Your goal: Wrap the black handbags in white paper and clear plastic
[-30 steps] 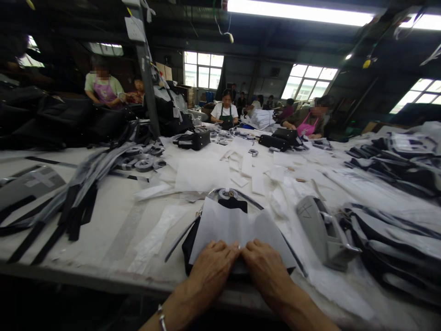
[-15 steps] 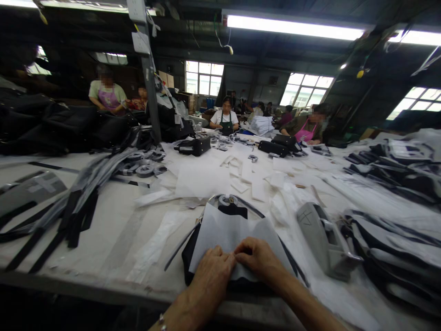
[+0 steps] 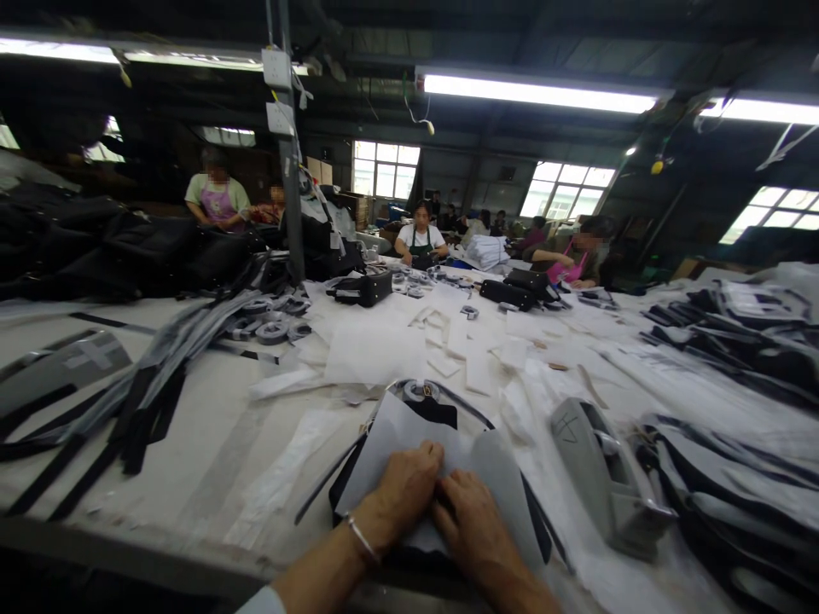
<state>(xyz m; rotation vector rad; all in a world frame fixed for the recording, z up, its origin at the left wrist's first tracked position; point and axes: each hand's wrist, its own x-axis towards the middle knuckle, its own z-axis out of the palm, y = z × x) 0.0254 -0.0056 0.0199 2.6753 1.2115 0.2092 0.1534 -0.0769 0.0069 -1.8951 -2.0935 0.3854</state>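
Note:
A black fabric piece (image 3: 441,412) lies at the near edge of the worktable (image 3: 211,409), covered by a sheet of white tissue paper (image 3: 397,439). My left hand (image 3: 403,490) rests on the paper with its fingers curled down and pressed together. Beside it and touching it, my right hand (image 3: 470,520) presses on the same paper with fingers closed. A roll of tape (image 3: 419,390) sits just beyond the black piece. Whether either hand pinches the paper is hidden by the knuckles.
A grey tape dispenser (image 3: 601,477) stands to the right, with stacked black-and-grey pieces (image 3: 723,477) beyond it. Black straps (image 3: 147,392) and tape rolls (image 3: 272,328) lie at left. White paper sheets (image 3: 377,350) cover the middle. Several other people work at the far end.
Both hands slid forward and leftward over the paper and bunched together; the left hand now sits ahead of the right. The camera tilted up slightly.

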